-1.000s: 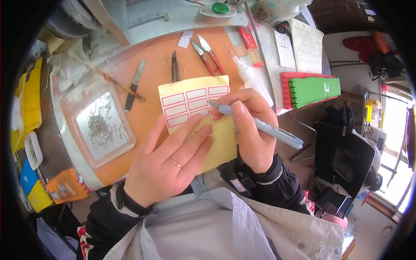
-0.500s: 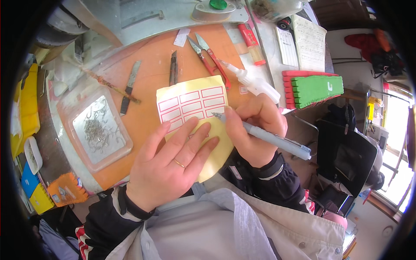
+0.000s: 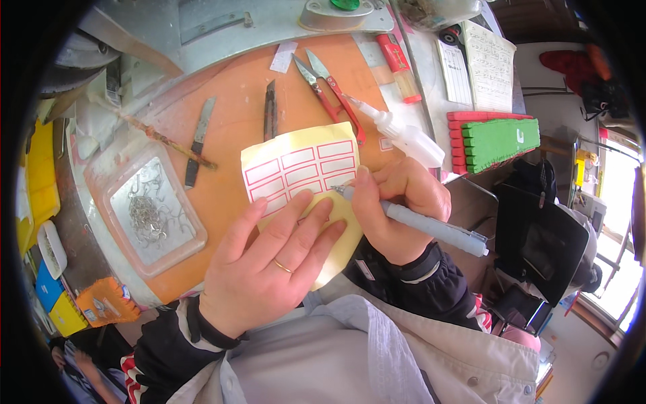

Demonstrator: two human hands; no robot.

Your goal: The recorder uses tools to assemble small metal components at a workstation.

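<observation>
left hand [image 3: 269,269]: fingers spread flat over the sheet [image 3: 306,161], gripping nothing; a ring [image 3: 282,266] on one finger.
right hand [image 3: 400,212]: grasping the pen [image 3: 441,229] between thumb and fingers.
pen: pale blue-gray, its tip at a right-hand cell of the sheet; cannot tell if they touch.
sheet: yellow, with red-framed white labels, over the orange mat [image 3: 235,101], between the hands.
tray [image 3: 145,249]: clear, left of the sheet, holding metal hooks [image 3: 147,214].
knife [image 3: 200,138]: between tray and cutter [image 3: 270,111].
snips [image 3: 330,94]: red-handled, blades apart, beyond the sheet.
bottle [image 3: 416,139]: white, lying with its nozzle by the snips' handles.
</observation>
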